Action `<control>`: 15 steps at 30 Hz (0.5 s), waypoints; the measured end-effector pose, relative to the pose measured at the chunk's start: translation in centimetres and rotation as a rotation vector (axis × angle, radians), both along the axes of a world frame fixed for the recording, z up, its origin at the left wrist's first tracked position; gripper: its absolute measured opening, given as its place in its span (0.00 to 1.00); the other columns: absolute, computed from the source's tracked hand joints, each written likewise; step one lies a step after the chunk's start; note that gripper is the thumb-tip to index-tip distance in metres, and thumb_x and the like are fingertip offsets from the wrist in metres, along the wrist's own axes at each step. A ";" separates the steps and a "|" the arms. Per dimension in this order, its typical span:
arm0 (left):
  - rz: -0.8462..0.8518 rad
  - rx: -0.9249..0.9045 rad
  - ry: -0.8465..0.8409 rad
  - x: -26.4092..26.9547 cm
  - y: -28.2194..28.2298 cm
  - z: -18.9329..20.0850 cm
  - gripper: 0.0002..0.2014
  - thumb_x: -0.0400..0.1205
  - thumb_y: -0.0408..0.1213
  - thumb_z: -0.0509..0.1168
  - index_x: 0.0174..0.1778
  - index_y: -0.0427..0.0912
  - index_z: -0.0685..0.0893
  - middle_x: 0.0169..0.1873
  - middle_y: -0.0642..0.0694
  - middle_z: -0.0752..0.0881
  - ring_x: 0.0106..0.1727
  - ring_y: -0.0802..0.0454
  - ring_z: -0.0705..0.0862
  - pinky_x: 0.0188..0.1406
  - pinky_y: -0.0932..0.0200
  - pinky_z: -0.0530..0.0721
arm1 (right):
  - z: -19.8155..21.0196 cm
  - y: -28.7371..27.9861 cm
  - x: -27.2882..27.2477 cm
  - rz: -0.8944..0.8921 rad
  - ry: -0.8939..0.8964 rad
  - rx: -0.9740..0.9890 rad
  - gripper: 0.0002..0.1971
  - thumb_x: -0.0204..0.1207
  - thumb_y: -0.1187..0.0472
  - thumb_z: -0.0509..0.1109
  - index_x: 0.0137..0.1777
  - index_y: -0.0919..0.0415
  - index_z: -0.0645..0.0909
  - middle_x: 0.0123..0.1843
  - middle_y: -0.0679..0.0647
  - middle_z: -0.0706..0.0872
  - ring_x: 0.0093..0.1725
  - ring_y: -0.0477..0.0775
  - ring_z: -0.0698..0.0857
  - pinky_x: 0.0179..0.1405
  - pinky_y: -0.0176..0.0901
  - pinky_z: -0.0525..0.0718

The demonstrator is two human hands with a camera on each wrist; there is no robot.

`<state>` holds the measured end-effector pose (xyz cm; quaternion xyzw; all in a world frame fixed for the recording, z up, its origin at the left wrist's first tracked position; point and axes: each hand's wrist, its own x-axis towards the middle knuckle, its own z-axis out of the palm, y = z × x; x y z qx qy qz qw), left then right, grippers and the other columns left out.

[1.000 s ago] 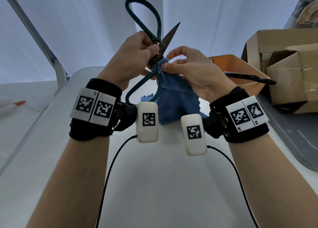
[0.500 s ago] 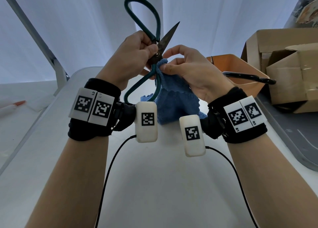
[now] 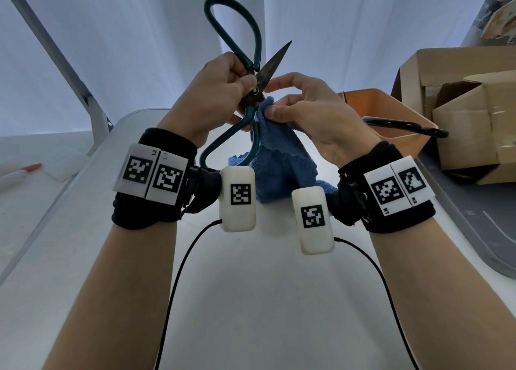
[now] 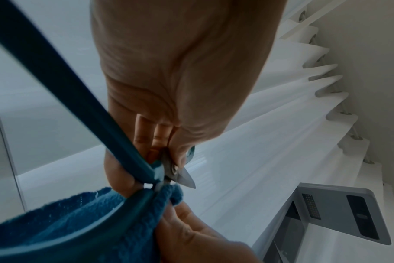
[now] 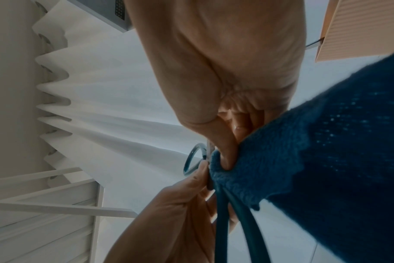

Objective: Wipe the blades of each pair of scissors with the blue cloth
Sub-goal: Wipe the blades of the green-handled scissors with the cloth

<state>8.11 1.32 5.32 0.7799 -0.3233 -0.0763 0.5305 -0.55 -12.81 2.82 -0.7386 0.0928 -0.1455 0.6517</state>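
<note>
Scissors [image 3: 252,90], green-handled and spread open, gripped at the pivot by left hand [image 3: 215,98]; right hand [image 3: 310,112] pinches blue cloth [image 3: 275,157] around lower blade, above white table [image 3: 251,300].

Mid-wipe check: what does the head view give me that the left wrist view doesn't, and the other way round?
Only the head view: the whole green-handled scissors held open, one blade tip pointing up, the orange bin with a black handle across it, and cardboard boxes. Only the left wrist view: a close look at the pivot screw and a grey tray. Both: the left hand gripping the scissors, the right hand pinching the blue cloth by the pivot.
</note>
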 end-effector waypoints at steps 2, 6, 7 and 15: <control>0.002 -0.004 0.005 0.0 0.0 0.0 0.05 0.90 0.33 0.60 0.57 0.36 0.77 0.42 0.41 0.87 0.35 0.49 0.86 0.28 0.56 0.89 | 0.0 -0.1 0.0 -0.004 0.010 -0.006 0.15 0.78 0.71 0.73 0.63 0.60 0.83 0.36 0.52 0.88 0.46 0.53 0.89 0.58 0.49 0.89; 0.014 -0.008 0.011 0.2 0.3 0.1 0.04 0.89 0.33 0.61 0.56 0.36 0.76 0.40 0.42 0.87 0.36 0.50 0.85 0.28 0.54 0.89 | -0.3 0.0 0.4 -0.104 -0.013 0.014 0.09 0.82 0.68 0.69 0.60 0.61 0.85 0.39 0.52 0.88 0.48 0.52 0.87 0.56 0.48 0.88; 0.016 -0.001 0.014 0.2 0.4 0.1 0.04 0.89 0.33 0.61 0.56 0.36 0.76 0.41 0.41 0.87 0.37 0.48 0.85 0.28 0.54 0.90 | -0.3 -0.1 0.5 -0.147 -0.022 0.016 0.09 0.83 0.69 0.68 0.59 0.60 0.85 0.42 0.53 0.88 0.48 0.51 0.87 0.54 0.47 0.88; 0.016 -0.008 0.053 0.3 0.9 0.5 0.03 0.89 0.33 0.61 0.54 0.37 0.76 0.38 0.46 0.88 0.32 0.53 0.85 0.27 0.59 0.87 | -0.7 -0.9 0.6 -0.318 -0.087 0.103 0.12 0.80 0.74 0.63 0.49 0.56 0.82 0.40 0.54 0.86 0.41 0.51 0.86 0.37 0.38 0.85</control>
